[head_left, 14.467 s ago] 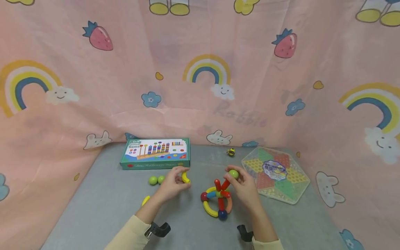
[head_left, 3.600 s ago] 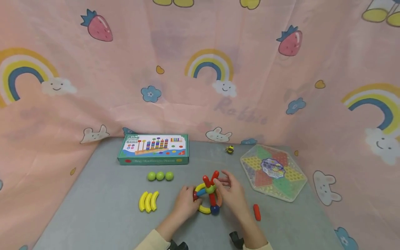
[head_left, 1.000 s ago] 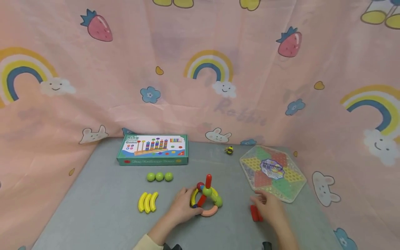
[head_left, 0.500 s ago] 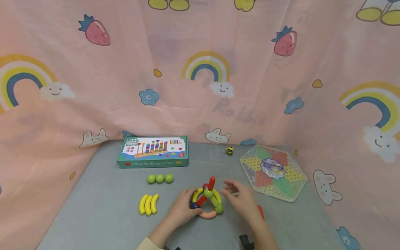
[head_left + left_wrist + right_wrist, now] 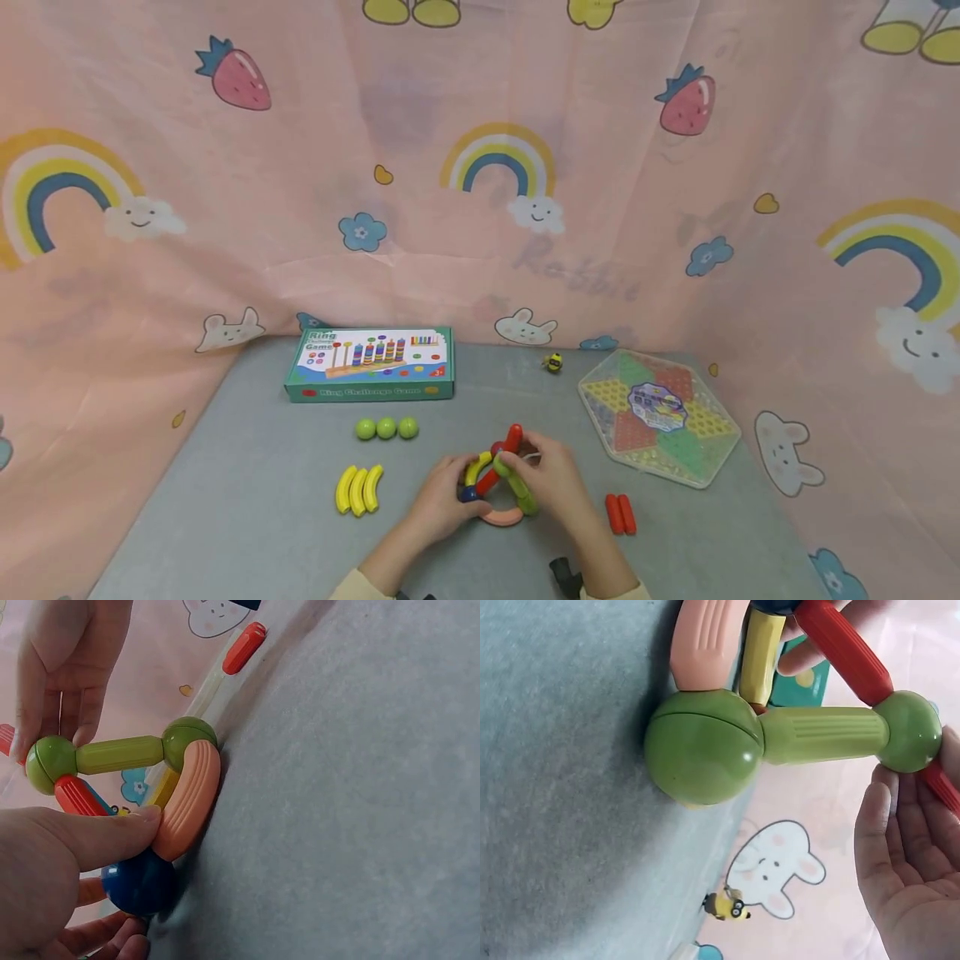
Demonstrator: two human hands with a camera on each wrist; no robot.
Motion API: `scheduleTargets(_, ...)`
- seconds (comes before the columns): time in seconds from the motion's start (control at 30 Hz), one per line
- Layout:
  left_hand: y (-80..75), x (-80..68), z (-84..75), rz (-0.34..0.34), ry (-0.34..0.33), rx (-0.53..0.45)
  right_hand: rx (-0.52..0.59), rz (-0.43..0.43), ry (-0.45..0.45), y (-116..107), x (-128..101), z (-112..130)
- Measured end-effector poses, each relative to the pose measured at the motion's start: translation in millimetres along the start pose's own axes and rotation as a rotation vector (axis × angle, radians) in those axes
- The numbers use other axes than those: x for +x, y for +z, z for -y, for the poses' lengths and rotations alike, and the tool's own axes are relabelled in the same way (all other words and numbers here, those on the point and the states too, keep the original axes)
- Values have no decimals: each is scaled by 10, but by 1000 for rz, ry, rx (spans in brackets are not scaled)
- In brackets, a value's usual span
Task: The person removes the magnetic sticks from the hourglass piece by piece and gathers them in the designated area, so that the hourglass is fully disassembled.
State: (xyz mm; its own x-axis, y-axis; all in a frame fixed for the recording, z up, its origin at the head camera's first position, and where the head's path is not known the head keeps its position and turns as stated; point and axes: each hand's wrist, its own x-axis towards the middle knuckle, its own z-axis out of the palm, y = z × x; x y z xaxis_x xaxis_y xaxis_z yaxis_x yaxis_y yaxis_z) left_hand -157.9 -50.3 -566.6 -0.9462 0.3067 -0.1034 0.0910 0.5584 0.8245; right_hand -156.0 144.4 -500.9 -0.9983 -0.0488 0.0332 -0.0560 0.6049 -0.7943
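now both hands are on the stick-and-ball toy [image 5: 498, 487] in the middle of the table [image 5: 247, 517]. the left hand [image 5: 442, 500] grips its blue ball side. the right hand [image 5: 551, 479] has fingers on the top green ball. two red sticks [image 5: 620, 513] lie at 3 o'clock.

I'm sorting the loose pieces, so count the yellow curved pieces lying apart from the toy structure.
3. The yellow curved pieces lie side by side on the grey table, left of the left hand, below the green balls. Another yellow curve sits inside the structure; more may be hidden.
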Motion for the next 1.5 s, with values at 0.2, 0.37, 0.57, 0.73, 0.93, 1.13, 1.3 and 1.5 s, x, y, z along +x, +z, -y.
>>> scheduleTargets(0.2,-22,9,-16,-11,5,10,-35,-2,-8,4,38,52)
scheduleTargets(0.37,-33,14,-14,-21,12,15,17,-18,19,5,42,46)
scheduleTargets(0.57,-40,29,-5,-44,20,-12,98,-68,39,-98,-4,23)
scheduleTargets(0.73,-37,28,-25,-78,6,-62,98,-63,106,-343,-78,-102)
scheduleTargets(0.93,-3,-17,43,-134,-65,-50,-16,-105,210,-673,-248,-412)
scheduleTargets(1.13,-81,-91,150,-199,-150,3,-131,-68,279,-875,-246,-795)
scheduleTargets(1.3,-114,-75,173,-187,-132,18,-233,7,352,-1011,-175,-1029)
scheduleTargets(1.5,-82,-61,166,-142,-99,17,-303,80,340,-1034,-203,-1151)
